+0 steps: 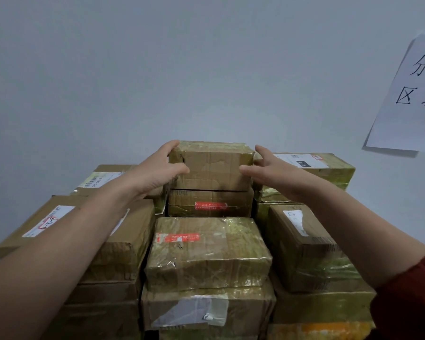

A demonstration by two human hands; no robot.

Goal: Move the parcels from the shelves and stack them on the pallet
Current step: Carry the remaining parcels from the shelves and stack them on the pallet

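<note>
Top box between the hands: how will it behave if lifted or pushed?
Likely stiff: the top box is taped cardboard with square edges, though creased. Glossy tape may be slippery for the left hand and right hand. Low and flat on the box below, it should slide rather than tip.
</note>
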